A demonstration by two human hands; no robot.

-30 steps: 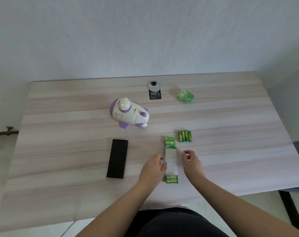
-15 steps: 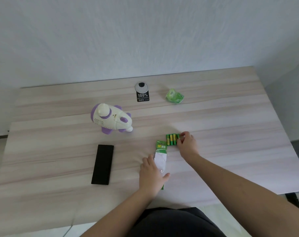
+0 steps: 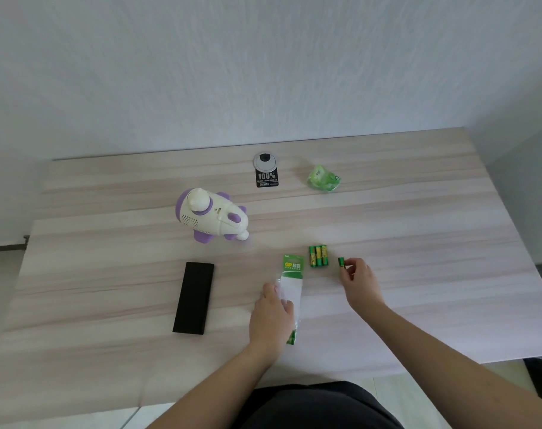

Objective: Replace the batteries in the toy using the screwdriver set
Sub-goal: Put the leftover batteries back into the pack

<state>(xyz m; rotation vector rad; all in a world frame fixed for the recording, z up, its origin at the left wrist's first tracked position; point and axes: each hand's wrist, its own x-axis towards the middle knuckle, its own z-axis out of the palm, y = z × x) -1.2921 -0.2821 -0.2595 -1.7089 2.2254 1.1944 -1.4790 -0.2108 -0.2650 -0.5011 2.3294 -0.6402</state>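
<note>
From the head camera, the right hand (image 3: 358,281) pinches one green battery (image 3: 341,261) just right of the three loose batteries (image 3: 318,256). The left hand (image 3: 273,314) rests flat, fingers relaxed, on the battery pack (image 3: 292,284) below-left of them. The white-and-purple toy (image 3: 211,216) stands up-left of them; the black screwdriver case (image 3: 194,297) lies far left.

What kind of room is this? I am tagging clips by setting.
Probably a home or office desk, not a workshop: a pale wood-grain table against a plain white wall, with a round cable grommet near its far edge. No workbench or tool racks show.
</note>
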